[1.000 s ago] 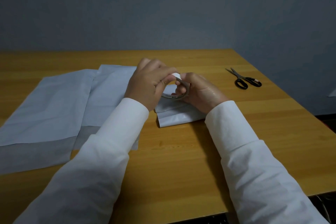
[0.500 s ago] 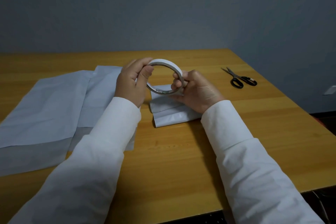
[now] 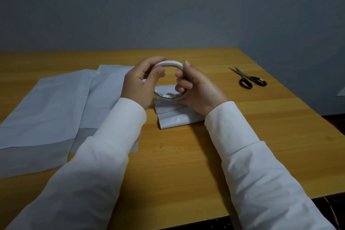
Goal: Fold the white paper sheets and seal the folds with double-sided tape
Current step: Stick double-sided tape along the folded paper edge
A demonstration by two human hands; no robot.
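Note:
A thin white ring of double-sided tape [image 3: 170, 64] is held upright above the table between both hands. My left hand [image 3: 139, 84] grips its left side, thumb inside the ring. My right hand [image 3: 197, 89] grips its right side, with fingers curled through the ring. Under the hands lies a small folded white paper [image 3: 175, 117], partly hidden by my right hand and sleeve. Several large white paper sheets [image 3: 52, 108] lie overlapped flat at the left.
Black-handled scissors [image 3: 248, 78] lie at the right of the wooden table [image 3: 186, 164], near its right edge. A grey wall stands behind the table. Bare wood shows in front of the folded paper.
The tape ring has been raised and turned more upright between both hands. My right fingers have moved through the ring. The papers and scissors lie as before.

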